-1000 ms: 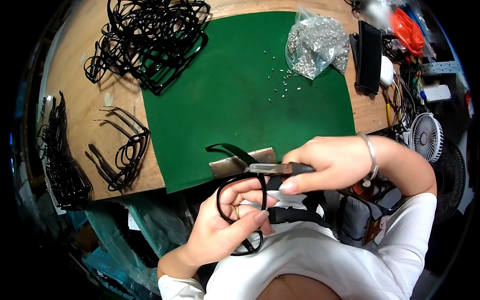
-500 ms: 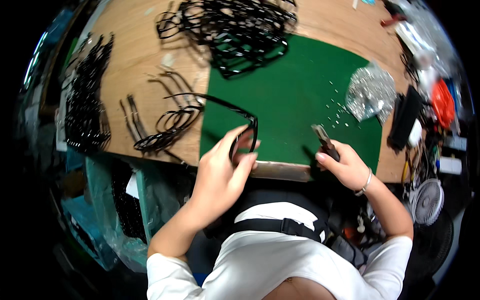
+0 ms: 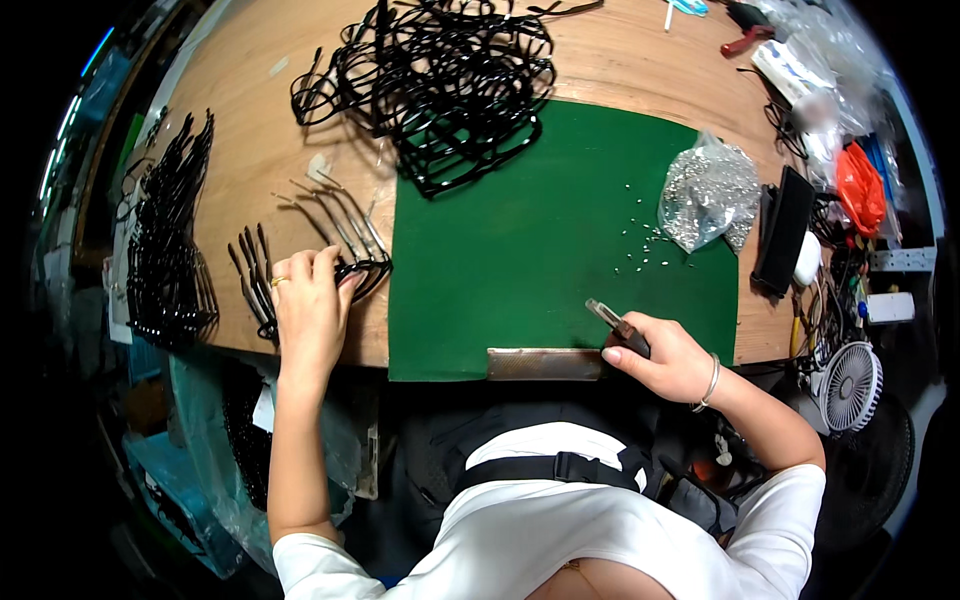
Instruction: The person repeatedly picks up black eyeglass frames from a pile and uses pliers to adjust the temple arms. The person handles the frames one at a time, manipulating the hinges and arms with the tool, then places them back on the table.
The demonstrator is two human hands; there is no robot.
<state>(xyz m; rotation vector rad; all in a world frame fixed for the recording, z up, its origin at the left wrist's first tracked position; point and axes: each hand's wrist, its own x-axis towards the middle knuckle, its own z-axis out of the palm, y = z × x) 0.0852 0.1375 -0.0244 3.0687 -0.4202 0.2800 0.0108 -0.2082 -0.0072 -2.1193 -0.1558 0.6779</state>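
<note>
My left hand is at a small row of black eyeglass frames left of the green mat. Its fingers are closed over the front of a frame there, partly hiding it. The frames' temples point away from me. Near the mat's front edge, my right hand grips a short hand tool with a dark handle and a metal tip; its exact kind is unclear. The tip points far and left, over the mat.
A tangled heap of black eyeglass frames lies at the back. More frames are stacked at far left. A clear bag of small silvery pieces sits on the mat's right, loose bits beside it. A metal strip lines the front edge; a white fan stands right.
My left hand has carried an eyeglass frame from over the mat leftward to the small row. My right hand still holds the tool at nearly the same spot. The view has shifted slightly.
</note>
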